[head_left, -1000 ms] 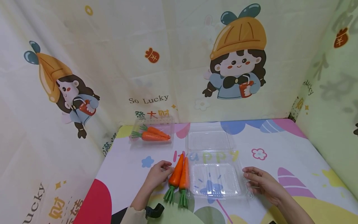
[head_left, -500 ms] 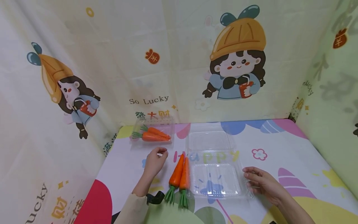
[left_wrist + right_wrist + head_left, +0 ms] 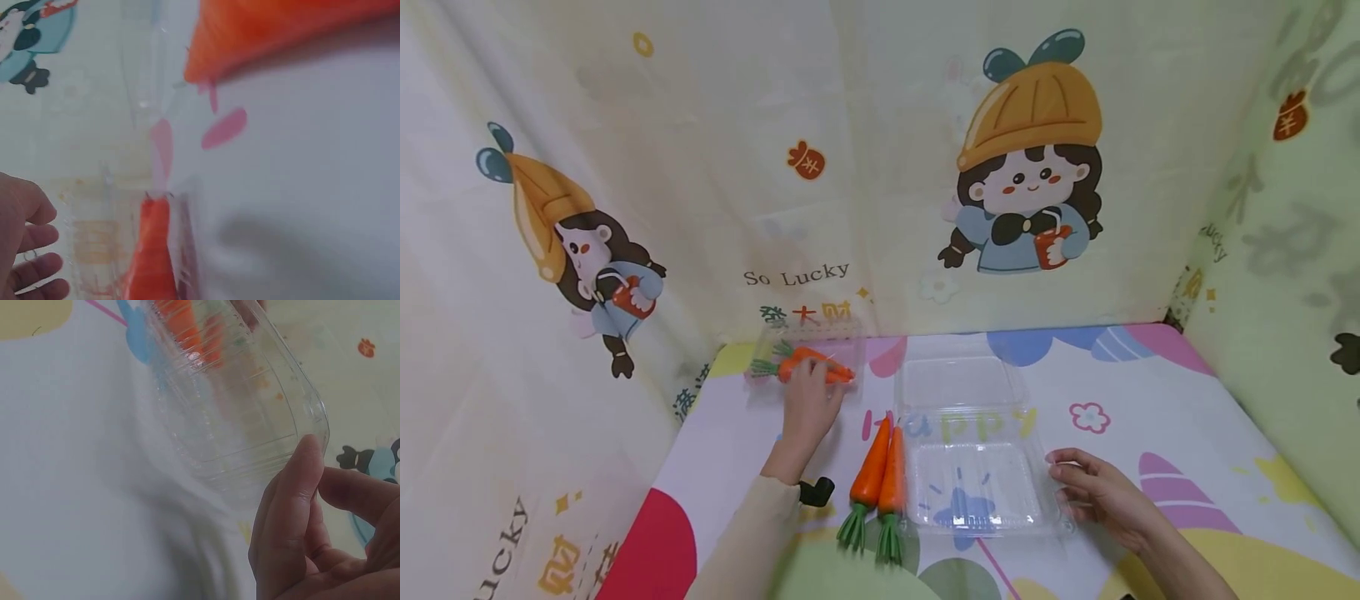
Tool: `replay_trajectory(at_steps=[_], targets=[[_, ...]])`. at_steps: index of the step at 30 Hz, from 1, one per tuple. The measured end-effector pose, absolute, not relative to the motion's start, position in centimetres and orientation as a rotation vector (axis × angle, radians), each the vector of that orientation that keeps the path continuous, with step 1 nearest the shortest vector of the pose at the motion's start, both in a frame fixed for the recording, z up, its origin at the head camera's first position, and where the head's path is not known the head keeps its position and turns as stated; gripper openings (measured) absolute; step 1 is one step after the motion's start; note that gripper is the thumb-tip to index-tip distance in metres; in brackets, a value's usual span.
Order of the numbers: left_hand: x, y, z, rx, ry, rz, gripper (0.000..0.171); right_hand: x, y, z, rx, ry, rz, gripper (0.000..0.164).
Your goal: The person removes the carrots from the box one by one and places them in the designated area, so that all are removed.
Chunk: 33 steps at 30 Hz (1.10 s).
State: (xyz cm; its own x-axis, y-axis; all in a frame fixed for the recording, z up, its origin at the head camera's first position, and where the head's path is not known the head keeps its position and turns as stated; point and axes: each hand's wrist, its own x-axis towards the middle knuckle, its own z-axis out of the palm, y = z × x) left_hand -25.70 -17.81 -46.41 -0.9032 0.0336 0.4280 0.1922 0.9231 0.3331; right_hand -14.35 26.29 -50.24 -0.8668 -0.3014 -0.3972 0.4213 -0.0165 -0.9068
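Note:
My left hand [image 3: 808, 408] reaches over a clear plastic box [image 3: 853, 343] at the back left, its fingers loosely bent above two orange carrots [image 3: 787, 370] inside. In the left wrist view, the thumb and fingers of that hand [image 3: 28, 250] are apart beside the box, where the tip of one carrot [image 3: 152, 256] shows. My right hand [image 3: 1101, 496] pinches the right rim of a second clear container [image 3: 977, 483], whose lid [image 3: 958, 382] lies folded back. Two more carrots [image 3: 871, 471] with green tops lie side by side along that container's left edge.
A patterned cloth [image 3: 1120, 392] covers the table. Printed curtains [image 3: 880, 167] stand close behind it and at both sides. The box with carrots sits near the back edge.
My left hand has moved from beside the two front carrots, forward and to the left, over the back box. The right hand keeps its place at the container's rim.

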Motion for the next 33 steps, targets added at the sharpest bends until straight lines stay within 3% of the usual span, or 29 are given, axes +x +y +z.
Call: replay_trajectory(at_steps=[13, 27, 33], targets=[[-26.4, -19.1, -47.3, -0.138, -2.818, -0.256, 0.044, -14.1, 26.4, -50.4, 0.183, 1.848, -1.903, 0.022], [-26.3, -18.6, -46.6, -0.15, -2.849, -0.244, 0.047, -13.9, 27.8, -50.2, 0.27, 1.908, -1.849, 0.039], [-26.3, -18.0, -46.3, -0.131, -2.904, -0.299, 0.051, -13.7, 28.5, -50.1, 0.309, 1.932, -1.853, 0.038]])
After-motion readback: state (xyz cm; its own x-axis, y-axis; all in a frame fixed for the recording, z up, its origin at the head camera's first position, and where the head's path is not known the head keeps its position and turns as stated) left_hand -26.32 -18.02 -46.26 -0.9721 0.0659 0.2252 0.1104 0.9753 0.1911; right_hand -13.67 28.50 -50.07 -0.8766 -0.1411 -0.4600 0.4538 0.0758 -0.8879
